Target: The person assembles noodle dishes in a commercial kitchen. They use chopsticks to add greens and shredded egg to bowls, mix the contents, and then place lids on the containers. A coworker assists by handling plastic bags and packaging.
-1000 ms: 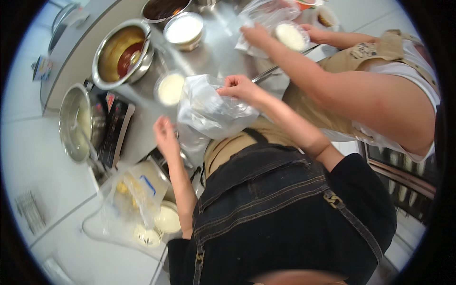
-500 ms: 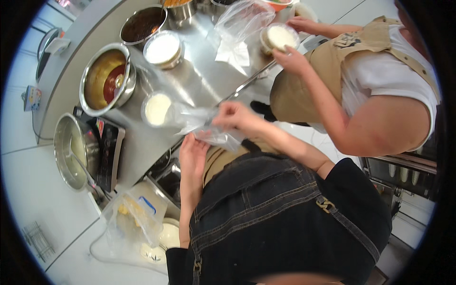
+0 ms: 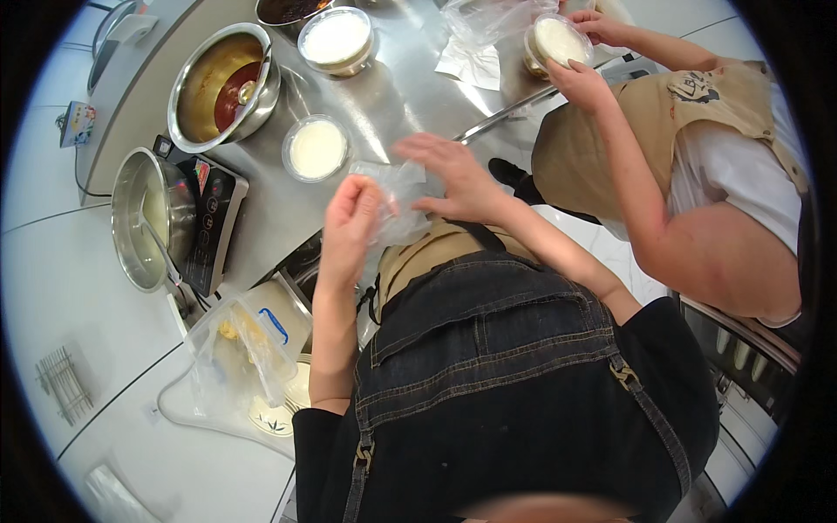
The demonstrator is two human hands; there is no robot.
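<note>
A clear plastic bag (image 3: 403, 193) hangs crumpled between my hands at the counter's near edge. My left hand (image 3: 351, 218) is closed, with its fingers pinching the bag's left side. On the other side, my right hand (image 3: 453, 181) has its fingers stretched out and thumb apart, a little smeared by motion; its thumb side is close to the bag, but whether it touches I cannot tell. Just beyond my left hand stands a round clear tub (image 3: 316, 149) with white contents. A second, taller-looking tub with a white top (image 3: 336, 39) is farther back.
A steel bowl with red sauce (image 3: 225, 87) and a pot of pale liquid (image 3: 153, 218) on a black induction cooker (image 3: 207, 218) stand left. White paper (image 3: 471, 63) lies farther back. At right, a co-worker's hands hold a white-topped tub (image 3: 558, 42). Lower left is a clear bin (image 3: 253, 349).
My right hand has opened from a pinch and spread its fingers. My left hand has risen and closed on the bag. The whole view has shifted, moving the counter items up and rightward.
</note>
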